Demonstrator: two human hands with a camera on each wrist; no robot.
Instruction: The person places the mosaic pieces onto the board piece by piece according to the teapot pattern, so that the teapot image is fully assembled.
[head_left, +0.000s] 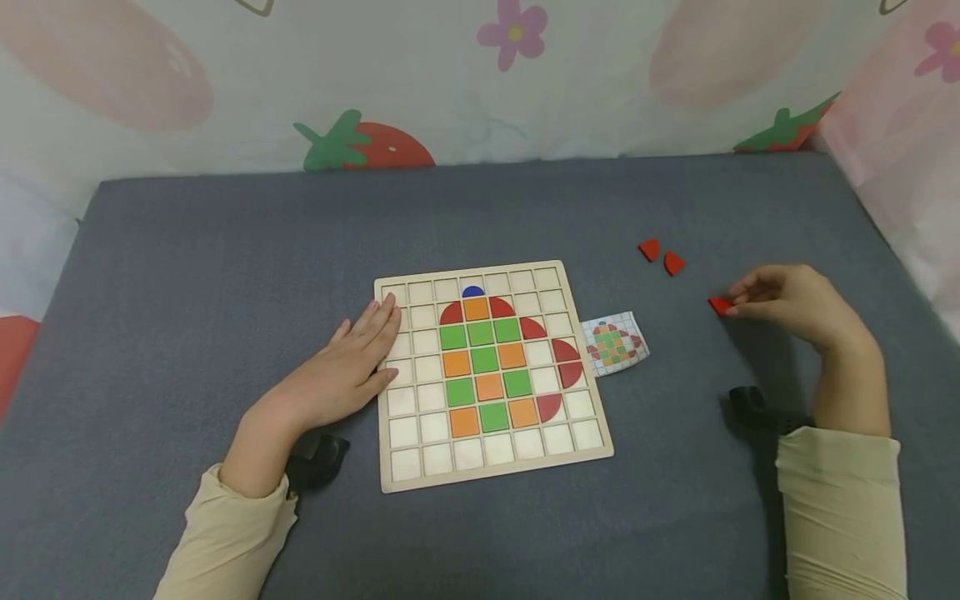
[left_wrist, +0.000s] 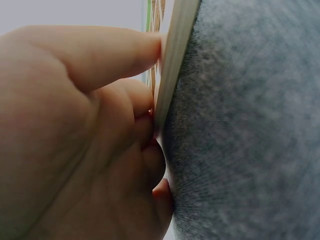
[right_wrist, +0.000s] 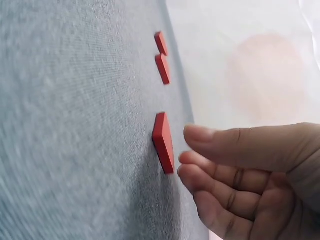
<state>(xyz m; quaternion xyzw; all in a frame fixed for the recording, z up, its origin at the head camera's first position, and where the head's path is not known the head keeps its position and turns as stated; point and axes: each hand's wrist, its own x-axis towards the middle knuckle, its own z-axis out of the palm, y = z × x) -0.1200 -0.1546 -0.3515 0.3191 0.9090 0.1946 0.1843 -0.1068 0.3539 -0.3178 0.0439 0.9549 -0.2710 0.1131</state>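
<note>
A wooden grid board (head_left: 497, 473) lies on the table, some cells filled with green squares (head_left: 484, 360), orange squares (head_left: 464, 422), red quarter-circles (head_left: 550, 407) and a blue half-circle piece (head_left: 472, 292). My left hand (head_left: 337, 371) rests along the board's left edge with fingers extended; its thumb touches the rim in the left wrist view. Out to the right, my right hand (head_left: 798, 304) hovers beside a red quarter-circle tile (head_left: 720, 306). The right wrist view shows this tile (right_wrist: 163, 142) on the cloth, a small gap from the loosely bent fingers.
Two more red quarter-circle tiles, one left (head_left: 649, 249) and one right (head_left: 674, 263), lie beyond the board's upper right. A pattern card (head_left: 617, 343) pokes out at the board's right side. Grey cloth covers the table (head_left: 225, 267); a printed curtain (head_left: 585, 92) stands behind it.
</note>
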